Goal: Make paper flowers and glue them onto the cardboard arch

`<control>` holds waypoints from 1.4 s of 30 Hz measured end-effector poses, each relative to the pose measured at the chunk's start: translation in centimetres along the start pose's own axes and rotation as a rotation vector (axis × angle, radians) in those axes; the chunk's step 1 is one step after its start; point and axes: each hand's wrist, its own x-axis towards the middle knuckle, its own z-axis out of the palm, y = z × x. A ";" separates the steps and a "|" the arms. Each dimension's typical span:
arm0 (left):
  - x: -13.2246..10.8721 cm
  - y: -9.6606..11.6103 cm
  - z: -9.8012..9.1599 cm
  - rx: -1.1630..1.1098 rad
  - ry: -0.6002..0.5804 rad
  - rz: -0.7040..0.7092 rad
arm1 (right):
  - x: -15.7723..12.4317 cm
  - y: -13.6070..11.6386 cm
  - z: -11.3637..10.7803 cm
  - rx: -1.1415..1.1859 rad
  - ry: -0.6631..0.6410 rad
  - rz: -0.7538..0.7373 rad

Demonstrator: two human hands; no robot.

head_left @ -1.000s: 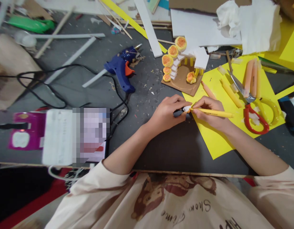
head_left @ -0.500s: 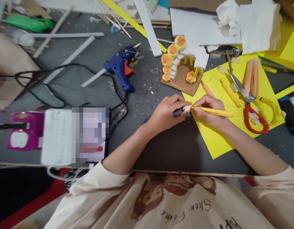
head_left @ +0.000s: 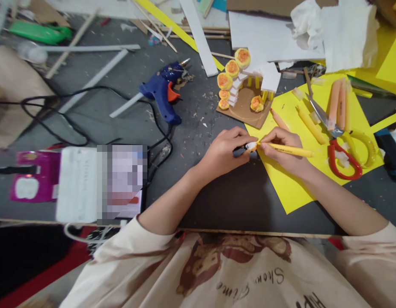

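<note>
My left hand (head_left: pixel 225 152) is closed around a small white piece (head_left: pixel 251 146), pinching it just above the dark tabletop. My right hand (head_left: pixel 283 149) grips a yellow marker (head_left: pixel 292 150) like a pen, and its tip touches the white piece, which shows some orange at that spot. Both hands meet at the left edge of a yellow paper sheet (head_left: pixel 289 188). Behind them stands a small cardboard model (head_left: pixel 245 100) with white stairs and round orange-yellow paper flowers.
A blue glue gun (head_left: pixel 164 90) lies left of the model, its black cable looping left. Red-handled scissors (head_left: pixel 340 147) and several orange and yellow markers (head_left: pixel 337 105) rest on the yellow sheet. White strips, sticks and crumpled tissue (head_left: pixel 335 30) crowd the back. A white box (head_left: pixel 78 184) sits left.
The hands have stayed almost in place. The marker tip has shifted slightly on the white piece, which now shows more orange.
</note>
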 end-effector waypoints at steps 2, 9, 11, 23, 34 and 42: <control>0.0 0.0 0.0 -0.002 -0.014 -0.015 | 0.0 -0.1 0.0 -0.004 0.038 -0.007; 0.1 0.2 -0.2 -0.009 -0.037 -0.034 | 0.0 -0.2 -0.2 0.096 0.048 0.036; 0.2 0.3 -0.2 -0.004 -0.043 -0.053 | -0.1 -0.1 -0.2 0.140 0.024 0.056; 0.1 0.3 -0.1 0.024 -0.016 -0.040 | -0.4 0.0 -0.9 -0.347 0.052 -0.221; 0.1 0.2 0.0 0.030 -0.030 -0.047 | 2.0 -2.4 -13.1 -1.119 0.376 0.275; 0.1 0.2 0.0 0.012 -0.031 -0.045 | 3.9 -0.1 -16.9 -0.982 0.188 0.673</control>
